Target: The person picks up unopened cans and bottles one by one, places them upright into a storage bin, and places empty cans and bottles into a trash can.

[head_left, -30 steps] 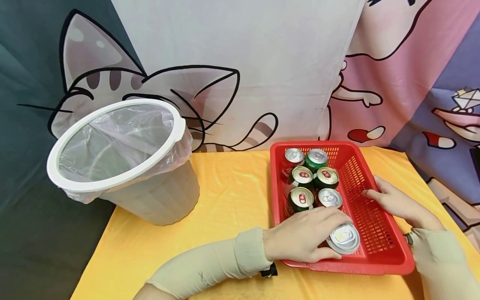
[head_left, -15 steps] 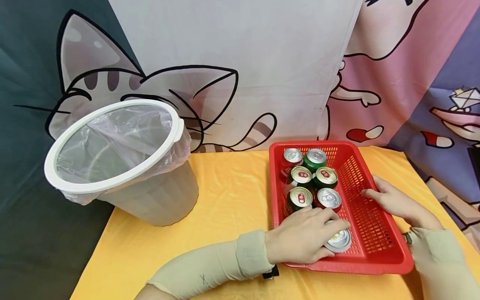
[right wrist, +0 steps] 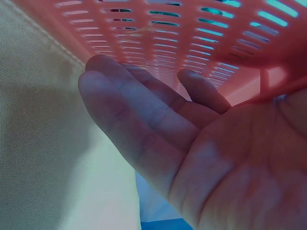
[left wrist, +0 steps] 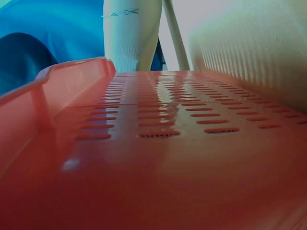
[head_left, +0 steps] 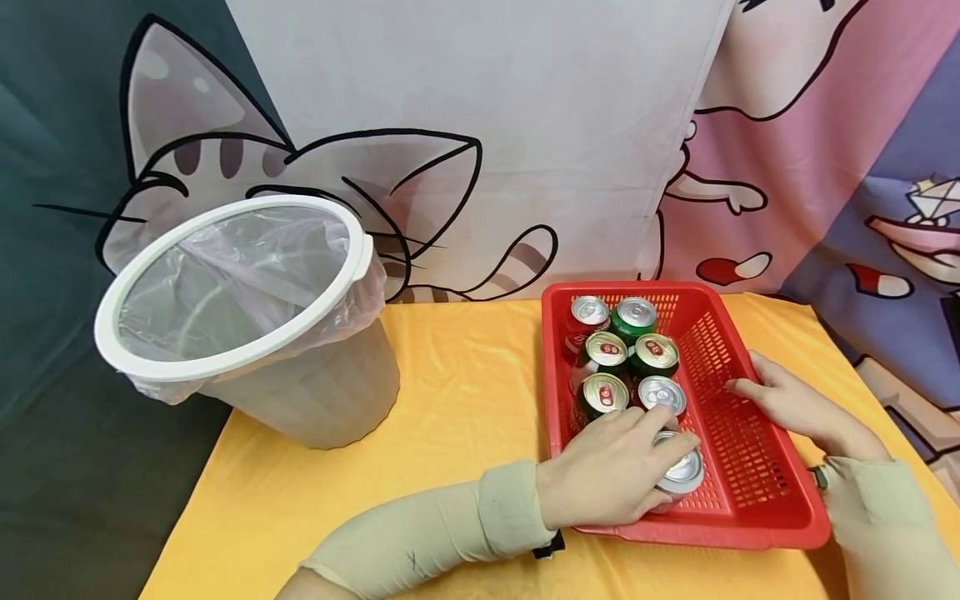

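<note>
In the head view, my left hand [head_left: 603,471] reaches over the near edge of a red basket [head_left: 780,467] and grips a silver-topped drink can [head_left: 684,472] by its upper part. Thumb and fingers lie around the can, and its side is mostly hidden. Several other cans, such as one with a silver lid [head_left: 661,394] and a green one [head_left: 634,318], stand upright in two columns along the basket's left side. My right hand [head_left: 798,404] holds the basket's right rim, thumb over it. In the right wrist view its fingers [right wrist: 139,110] extend along the outside of the slotted wall.
A grey bin [head_left: 330,400] with a white rim and a clear plastic liner [head_left: 240,275] stands at the left. Yellow cloth [head_left: 465,392] covers the table between bin and basket. A printed cartoon curtain [head_left: 525,150] hangs behind.
The can in my left hand has come lower into the basket and slightly away from me, and the fingers have shifted over its top. My right hand stays on the rim.
</note>
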Tool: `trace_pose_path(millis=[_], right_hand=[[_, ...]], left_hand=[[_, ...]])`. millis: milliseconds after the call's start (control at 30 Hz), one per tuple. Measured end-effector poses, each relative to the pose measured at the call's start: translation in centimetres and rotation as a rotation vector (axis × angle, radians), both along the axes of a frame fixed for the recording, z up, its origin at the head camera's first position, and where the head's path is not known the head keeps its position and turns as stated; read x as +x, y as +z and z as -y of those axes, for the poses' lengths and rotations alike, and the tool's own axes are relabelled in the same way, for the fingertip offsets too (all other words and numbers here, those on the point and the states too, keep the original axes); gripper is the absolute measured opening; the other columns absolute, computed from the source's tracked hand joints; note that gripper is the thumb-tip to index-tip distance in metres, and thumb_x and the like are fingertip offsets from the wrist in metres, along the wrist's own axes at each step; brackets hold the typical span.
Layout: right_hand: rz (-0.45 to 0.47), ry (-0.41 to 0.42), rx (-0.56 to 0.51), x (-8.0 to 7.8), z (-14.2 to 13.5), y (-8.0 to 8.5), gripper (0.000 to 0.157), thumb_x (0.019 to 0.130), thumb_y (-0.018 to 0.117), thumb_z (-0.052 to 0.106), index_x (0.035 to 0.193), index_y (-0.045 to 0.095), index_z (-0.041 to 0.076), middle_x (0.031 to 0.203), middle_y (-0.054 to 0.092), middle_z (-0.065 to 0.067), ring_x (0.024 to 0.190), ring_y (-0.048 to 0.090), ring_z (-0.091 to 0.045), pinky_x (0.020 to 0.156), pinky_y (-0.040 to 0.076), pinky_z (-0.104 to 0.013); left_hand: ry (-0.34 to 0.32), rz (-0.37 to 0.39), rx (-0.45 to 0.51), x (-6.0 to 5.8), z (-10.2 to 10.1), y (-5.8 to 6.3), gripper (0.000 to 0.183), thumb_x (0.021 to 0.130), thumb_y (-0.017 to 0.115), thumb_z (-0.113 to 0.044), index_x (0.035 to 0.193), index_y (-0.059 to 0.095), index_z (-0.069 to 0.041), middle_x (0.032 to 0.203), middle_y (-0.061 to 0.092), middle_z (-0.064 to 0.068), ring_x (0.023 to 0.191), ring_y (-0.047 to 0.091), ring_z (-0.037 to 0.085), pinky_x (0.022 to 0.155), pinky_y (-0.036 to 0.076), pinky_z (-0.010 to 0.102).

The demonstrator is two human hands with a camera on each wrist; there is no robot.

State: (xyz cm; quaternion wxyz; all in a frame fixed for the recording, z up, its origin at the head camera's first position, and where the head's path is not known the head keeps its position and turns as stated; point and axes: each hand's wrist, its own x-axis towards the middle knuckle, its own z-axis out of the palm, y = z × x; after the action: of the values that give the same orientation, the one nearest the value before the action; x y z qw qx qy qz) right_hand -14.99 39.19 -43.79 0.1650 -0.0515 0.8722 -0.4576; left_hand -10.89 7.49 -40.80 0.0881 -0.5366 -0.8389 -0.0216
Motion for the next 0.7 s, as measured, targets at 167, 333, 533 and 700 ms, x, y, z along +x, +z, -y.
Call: trace_pose_path(millis=[167, 333, 533, 700], right_hand=[[0.01, 0.005, -0.004, -0.1, -0.2, -0.1, 0.05, 0.109, 0.041, 0.011, 0.15, 0.023, -0.012, 0.112, 0.065, -0.023, 0.075, 0.075, -0.02, 0.066, 0.064, -0.038], [0.007, 0.009, -0.001, -0.3, -0.3, -0.1, 0.05, 0.109, 0.041, 0.012, 0.149, 0.024, -0.011, 0.11, 0.066, -0.021, 0.075, 0.075, -0.021, 0.066, 0.064, -0.038], [-0.005, 0.007, 0.026, -0.3, -0.6, -0.2, 0.049, 0.109, 0.042, 0.011, 0.148, 0.024, -0.013, 0.109, 0.065, -0.021, 0.074, 0.074, -0.018, 0.066, 0.063, -0.036], [-0.03, 0.009, 0.067, -0.1, -0.7, -0.2, 0.045, 0.108, 0.043, 0.009, 0.144, 0.028, -0.014, 0.112, 0.064, -0.024, 0.074, 0.073, -0.015, 0.066, 0.063, -0.034]], left_hand=[[0.015, -0.01, -0.015, 0.0, -0.2, 0.1, 0.069, 0.092, 0.067, -0.06, 0.149, 0.049, -0.027, 0.132, 0.05, -0.005, 0.102, 0.057, 0.009, 0.09, 0.053, 0.021], [0.024, -0.036, -0.013, 0.0, -0.3, 0.1, 0.071, 0.092, 0.066, -0.062, 0.15, 0.048, -0.026, 0.132, 0.05, -0.005, 0.104, 0.057, 0.009, 0.09, 0.053, 0.022], [-0.016, -0.033, 0.007, -0.2, 0.7, 0.3, 0.073, 0.091, 0.068, -0.06, 0.15, 0.046, -0.023, 0.139, 0.049, -0.004, 0.116, 0.054, 0.011, 0.103, 0.048, 0.024], [-0.029, -0.017, 0.094, -0.8, 2.6, 0.0, 0.071, 0.092, 0.067, -0.058, 0.149, 0.048, -0.019, 0.143, 0.048, -0.002, 0.127, 0.049, 0.013, 0.109, 0.045, 0.028]])
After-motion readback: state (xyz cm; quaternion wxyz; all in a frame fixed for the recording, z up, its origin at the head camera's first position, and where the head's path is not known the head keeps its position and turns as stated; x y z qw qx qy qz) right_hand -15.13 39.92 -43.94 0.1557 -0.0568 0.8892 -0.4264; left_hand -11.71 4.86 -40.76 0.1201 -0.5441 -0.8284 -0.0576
